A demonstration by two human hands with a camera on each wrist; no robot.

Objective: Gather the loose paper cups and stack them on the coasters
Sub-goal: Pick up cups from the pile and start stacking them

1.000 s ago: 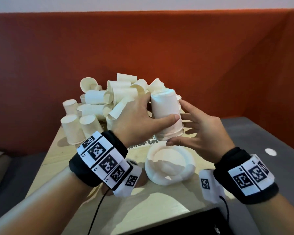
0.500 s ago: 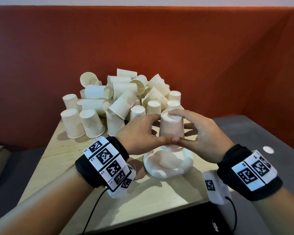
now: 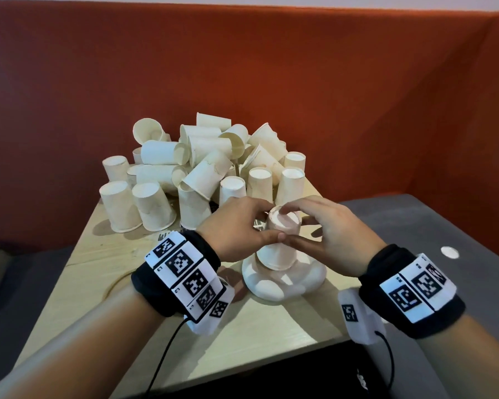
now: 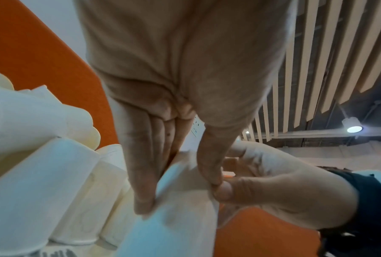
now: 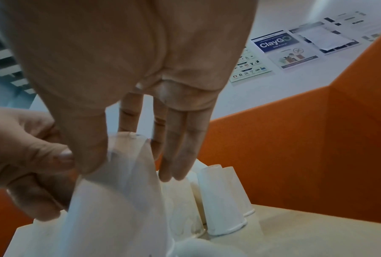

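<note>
An inverted paper cup (image 3: 280, 243) is held from both sides over the white coaster (image 3: 308, 279), its rim low over or just touching the coaster; contact cannot be told for sure. The left hand (image 3: 236, 228) is curled round the cup's near-left wall, thumb across the front; the right hand (image 3: 337, 240) pinches it from the right, thumb meeting the left thumb at the front and fingertips resting on the cup's upturned base. Step in hand, as judged: seating this cup on the coaster. Next, release of both grips is called for, then a reach beyond the fingers to the pile of loose cups (image 3: 202, 159) on the wooden table (image 3: 104, 254). The head view alone shows coaster, pile and both wrists together. In the left wrist view the thumb-to-thumb contact on the cup wall is shown close; the coaster is not seen. In the right wrist view upright inverted cups (image 5: 222, 200) are shown just past the fingertips.
</note>
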